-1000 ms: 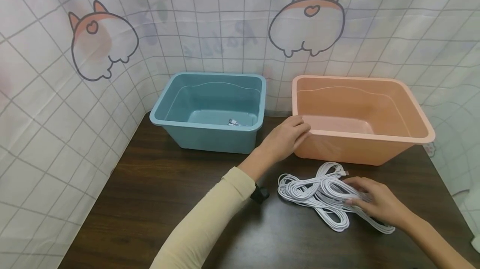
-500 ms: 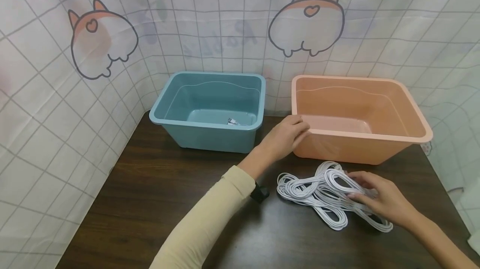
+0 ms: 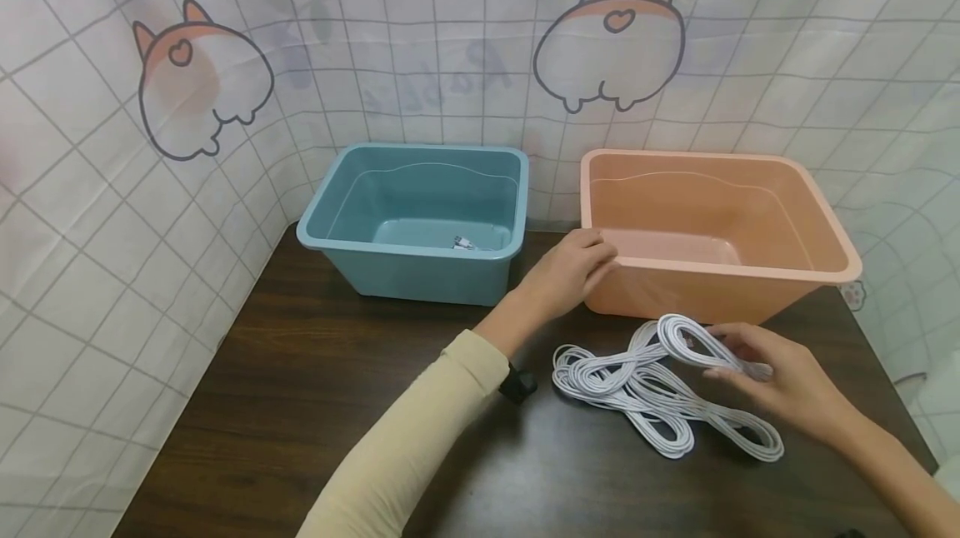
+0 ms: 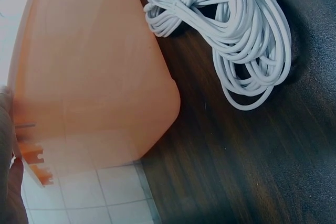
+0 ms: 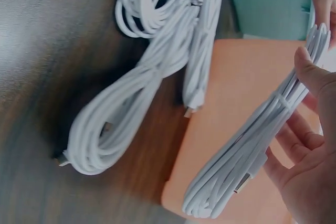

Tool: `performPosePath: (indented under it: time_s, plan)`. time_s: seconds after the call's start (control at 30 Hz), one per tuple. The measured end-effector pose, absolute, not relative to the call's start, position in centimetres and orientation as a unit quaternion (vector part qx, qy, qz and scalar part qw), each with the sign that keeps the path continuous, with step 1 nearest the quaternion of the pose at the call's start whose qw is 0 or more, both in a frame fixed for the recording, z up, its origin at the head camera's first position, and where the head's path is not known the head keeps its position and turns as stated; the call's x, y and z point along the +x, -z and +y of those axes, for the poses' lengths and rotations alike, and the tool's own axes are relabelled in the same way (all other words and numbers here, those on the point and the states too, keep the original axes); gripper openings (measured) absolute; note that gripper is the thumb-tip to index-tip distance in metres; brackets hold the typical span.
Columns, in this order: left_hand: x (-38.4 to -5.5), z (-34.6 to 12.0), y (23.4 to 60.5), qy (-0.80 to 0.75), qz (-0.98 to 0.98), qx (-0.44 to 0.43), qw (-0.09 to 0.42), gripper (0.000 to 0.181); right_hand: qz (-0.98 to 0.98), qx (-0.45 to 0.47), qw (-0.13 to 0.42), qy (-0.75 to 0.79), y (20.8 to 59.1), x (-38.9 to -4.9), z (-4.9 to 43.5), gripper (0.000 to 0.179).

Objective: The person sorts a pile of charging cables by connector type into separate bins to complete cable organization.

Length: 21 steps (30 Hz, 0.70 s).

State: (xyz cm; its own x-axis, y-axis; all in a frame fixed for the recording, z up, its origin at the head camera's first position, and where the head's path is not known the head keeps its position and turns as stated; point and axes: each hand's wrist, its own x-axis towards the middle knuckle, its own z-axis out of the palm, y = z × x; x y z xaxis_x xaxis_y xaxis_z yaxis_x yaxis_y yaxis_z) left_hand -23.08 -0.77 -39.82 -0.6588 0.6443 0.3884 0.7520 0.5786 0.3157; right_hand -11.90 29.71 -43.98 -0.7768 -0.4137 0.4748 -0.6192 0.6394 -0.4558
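Observation:
My left hand [image 3: 566, 271] grips the near left corner of the orange bin [image 3: 720, 296] by its rim. In the right wrist view, my right hand [image 5: 310, 145] pinches a tied coil of white USB cable [image 5: 247, 140] between thumb and fingers. One metal plug [image 5: 241, 183] of that coil shows below the tie. From the head view, the held coil is raised over the other coiled white cables [image 3: 600, 376], which lie on the table in front of the orange bin. The left wrist view shows these loops close beside the bin's wall.
A teal bin [image 3: 420, 276] stands left of the orange one, with a small cable plug [image 3: 463, 243] inside. The dark wooden table [image 3: 300, 405] meets a white grid-patterned curtain [image 3: 450, 38] at the back and sides. A black object [image 3: 517, 384] sits under the left wrist.
My right hand has lifted one cable coil off the pile and moved slightly up and right. The left hand keeps its hold on the orange bin's rim.

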Motion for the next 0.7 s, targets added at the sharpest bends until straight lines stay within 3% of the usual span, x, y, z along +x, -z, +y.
performPosePath:
  time_s: [0.7]
  plan:
    - [-22.9,-0.8,39.8,0.228,-0.884,-0.392,0.118,0.020,-0.920,0.227,0.161,-0.276,38.8,-13.1,29.4,0.051]
